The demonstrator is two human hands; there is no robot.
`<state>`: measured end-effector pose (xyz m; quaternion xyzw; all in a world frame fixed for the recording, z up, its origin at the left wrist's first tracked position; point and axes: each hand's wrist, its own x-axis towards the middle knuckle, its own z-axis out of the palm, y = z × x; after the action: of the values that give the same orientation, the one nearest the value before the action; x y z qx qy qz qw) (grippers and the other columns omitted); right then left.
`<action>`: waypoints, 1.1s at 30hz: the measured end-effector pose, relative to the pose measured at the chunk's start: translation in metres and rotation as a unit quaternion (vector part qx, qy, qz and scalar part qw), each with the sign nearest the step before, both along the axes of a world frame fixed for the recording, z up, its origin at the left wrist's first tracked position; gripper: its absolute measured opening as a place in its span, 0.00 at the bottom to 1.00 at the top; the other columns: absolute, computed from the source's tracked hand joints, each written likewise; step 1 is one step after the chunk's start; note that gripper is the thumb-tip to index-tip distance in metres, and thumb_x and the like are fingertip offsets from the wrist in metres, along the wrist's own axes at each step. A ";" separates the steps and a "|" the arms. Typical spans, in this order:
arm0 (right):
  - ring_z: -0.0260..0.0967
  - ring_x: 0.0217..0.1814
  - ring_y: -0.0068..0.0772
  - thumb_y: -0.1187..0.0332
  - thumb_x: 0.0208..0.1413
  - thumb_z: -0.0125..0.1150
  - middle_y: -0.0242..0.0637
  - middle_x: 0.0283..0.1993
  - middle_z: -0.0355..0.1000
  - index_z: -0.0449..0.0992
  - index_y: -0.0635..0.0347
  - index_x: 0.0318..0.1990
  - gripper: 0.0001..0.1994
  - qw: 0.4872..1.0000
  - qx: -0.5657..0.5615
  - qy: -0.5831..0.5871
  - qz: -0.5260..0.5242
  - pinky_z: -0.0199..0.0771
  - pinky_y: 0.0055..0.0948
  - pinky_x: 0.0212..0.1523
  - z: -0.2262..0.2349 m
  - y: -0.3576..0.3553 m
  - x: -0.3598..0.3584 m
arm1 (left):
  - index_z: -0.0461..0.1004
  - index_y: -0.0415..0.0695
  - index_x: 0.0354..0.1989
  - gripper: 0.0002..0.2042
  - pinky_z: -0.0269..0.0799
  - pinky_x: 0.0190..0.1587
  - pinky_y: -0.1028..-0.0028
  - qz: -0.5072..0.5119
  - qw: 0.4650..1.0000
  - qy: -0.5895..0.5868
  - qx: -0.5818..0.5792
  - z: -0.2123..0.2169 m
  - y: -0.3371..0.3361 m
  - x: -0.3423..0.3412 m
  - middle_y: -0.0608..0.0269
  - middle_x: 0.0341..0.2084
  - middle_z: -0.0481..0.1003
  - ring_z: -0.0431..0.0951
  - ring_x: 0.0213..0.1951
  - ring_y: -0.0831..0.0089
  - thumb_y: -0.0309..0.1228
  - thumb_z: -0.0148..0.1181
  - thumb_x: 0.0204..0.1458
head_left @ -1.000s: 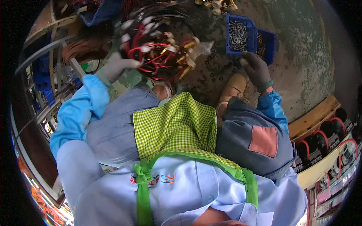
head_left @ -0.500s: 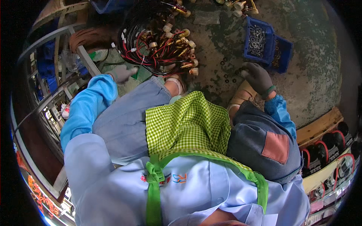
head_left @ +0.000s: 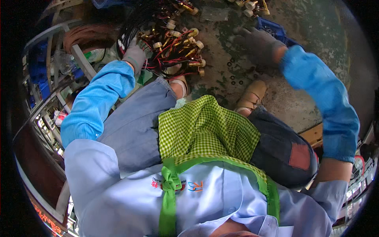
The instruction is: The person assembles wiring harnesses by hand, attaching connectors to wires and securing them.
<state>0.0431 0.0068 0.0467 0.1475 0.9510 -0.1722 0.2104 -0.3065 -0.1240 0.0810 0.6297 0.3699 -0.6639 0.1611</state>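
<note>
My left hand (head_left: 135, 58), in a grey glove, is at the left edge of a wire harness pile (head_left: 167, 59) on the floor. Its fingers are closed among the black wires, partly hidden by them. The harnesses have black and red wires, brass fittings and whitish caps. My right hand (head_left: 260, 47), also in a grey glove, is raised over the floor in front of a blue parts bin (head_left: 271, 26). It is smeared by motion, but its fingers look stretched out to the left, with nothing visible in them. The hand and sleeve cover much of the bin.
Several small black rings (head_left: 233, 71) lie on the floor near my right shoe (head_left: 252, 94). More brass fittings (head_left: 250, 6) and a clear plastic bag (head_left: 214, 14) lie farther off. A metal frame (head_left: 83, 63) stands at my left, a wooden board (head_left: 313, 134) at my right.
My left hand has moved up and right, from beside my knee into the wires. My right hand has moved forward and slightly left, away from beside my right shoe toward the bin.
</note>
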 end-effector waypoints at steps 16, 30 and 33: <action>0.67 0.48 0.49 0.71 0.55 0.47 0.44 0.52 0.65 0.62 0.52 0.56 0.19 0.965 -0.003 0.023 -0.263 0.72 0.42 0.45 -0.239 0.023 -0.049 | 0.57 0.35 0.56 0.37 0.68 0.45 0.60 0.261 0.960 -0.090 -0.041 -0.035 -0.064 -0.026 0.46 0.39 0.73 0.74 0.42 0.54 0.51 0.55 0.43; 0.68 0.43 0.47 0.64 0.51 0.52 0.47 0.44 0.70 0.69 0.58 0.47 0.15 0.942 -0.152 0.040 -0.296 0.68 0.38 0.44 0.024 0.110 -0.034 | 0.72 0.43 0.47 0.31 0.68 0.46 0.61 0.349 0.924 -0.155 -0.022 -0.014 -0.035 -0.035 0.51 0.42 0.74 0.73 0.45 0.55 0.55 0.58 0.39; 0.67 0.43 0.42 0.63 0.50 0.55 0.45 0.43 0.69 0.73 0.59 0.42 0.13 0.917 -0.118 0.192 -0.328 0.66 0.34 0.45 0.088 0.161 -0.026 | 0.68 0.45 0.51 0.36 0.65 0.51 0.59 0.322 0.933 -0.154 -0.050 -0.015 -0.004 -0.033 0.51 0.47 0.71 0.70 0.50 0.54 0.56 0.60 0.36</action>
<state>0.0169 0.1680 0.1346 0.3891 0.8441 -0.3678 -0.0288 -0.3394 -0.1283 0.0664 0.5625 0.4897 -0.4892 0.4522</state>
